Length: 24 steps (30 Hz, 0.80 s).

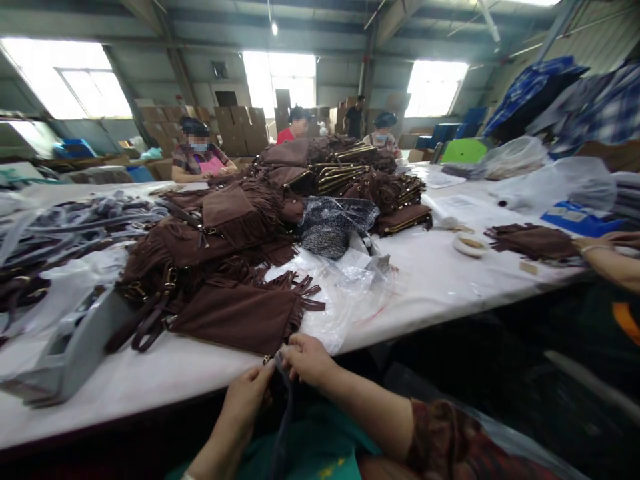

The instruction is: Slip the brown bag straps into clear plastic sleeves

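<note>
At the table's front edge lies a brown fringed bag (237, 312), flat, its near corner pointing towards me. A dark greyish strap (284, 417) hangs from between my hands down over my lap. My left hand (249, 395) pinches close to a small gold-coloured clasp (267, 359) at that corner; what exactly its fingertips grip is hidden. Just right of it, my right hand (309, 360) has its fingers closed on the upper end of the strap. Both hands almost touch.
Brown fringed bags (225, 213) are heaped behind. Wrapped straps (75, 230) and a grey bin (75, 347) stand left. Clear plastic (345, 293), a tape roll (471, 245) and another person's arm (613, 260) are to the right. Several people are across the table (435, 293).
</note>
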Available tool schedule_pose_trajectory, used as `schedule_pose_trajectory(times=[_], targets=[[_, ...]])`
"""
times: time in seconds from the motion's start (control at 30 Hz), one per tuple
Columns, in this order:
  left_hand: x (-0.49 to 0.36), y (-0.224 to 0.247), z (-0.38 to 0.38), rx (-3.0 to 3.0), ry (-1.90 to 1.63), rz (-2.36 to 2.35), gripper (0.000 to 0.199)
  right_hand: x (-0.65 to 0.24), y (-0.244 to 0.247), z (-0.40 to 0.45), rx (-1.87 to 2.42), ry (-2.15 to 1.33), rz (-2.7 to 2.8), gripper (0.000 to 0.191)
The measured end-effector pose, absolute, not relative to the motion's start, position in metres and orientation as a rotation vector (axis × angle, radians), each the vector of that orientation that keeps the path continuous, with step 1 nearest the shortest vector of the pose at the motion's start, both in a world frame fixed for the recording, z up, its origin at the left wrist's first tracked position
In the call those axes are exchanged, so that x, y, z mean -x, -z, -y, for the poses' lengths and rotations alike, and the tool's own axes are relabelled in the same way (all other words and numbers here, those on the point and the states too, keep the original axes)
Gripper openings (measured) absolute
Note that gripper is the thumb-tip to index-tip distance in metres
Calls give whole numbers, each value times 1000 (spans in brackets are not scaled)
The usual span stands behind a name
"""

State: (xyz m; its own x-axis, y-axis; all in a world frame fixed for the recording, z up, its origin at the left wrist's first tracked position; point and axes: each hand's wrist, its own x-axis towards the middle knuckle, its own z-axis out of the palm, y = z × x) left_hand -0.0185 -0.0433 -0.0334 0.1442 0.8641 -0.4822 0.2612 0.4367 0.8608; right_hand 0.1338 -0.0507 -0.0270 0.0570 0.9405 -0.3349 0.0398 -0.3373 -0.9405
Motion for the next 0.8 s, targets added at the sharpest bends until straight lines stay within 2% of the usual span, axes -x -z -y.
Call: schedule_pose_trajectory(times=[0.23, 0.43, 0.57, 0.73, 0.8], targets=[[10, 35, 51, -1274, -720, -1576, 46, -138, 11, 35, 1462, -1493, 953, 26], [5, 34, 64, -961, -869, -1459, 31, -139, 10, 38, 1391, -1611, 932, 16], [21, 27, 68, -836, -821, -1257, 34, -137, 10, 43, 1416, -1513, 982, 15], [44, 16, 72, -899, -748, -1184, 42, -124, 9, 38, 1449, -1524, 903, 26], [51, 10, 74, -963, -739, -1170, 41, -114, 9, 32, 1465, -1468, 841, 24]])
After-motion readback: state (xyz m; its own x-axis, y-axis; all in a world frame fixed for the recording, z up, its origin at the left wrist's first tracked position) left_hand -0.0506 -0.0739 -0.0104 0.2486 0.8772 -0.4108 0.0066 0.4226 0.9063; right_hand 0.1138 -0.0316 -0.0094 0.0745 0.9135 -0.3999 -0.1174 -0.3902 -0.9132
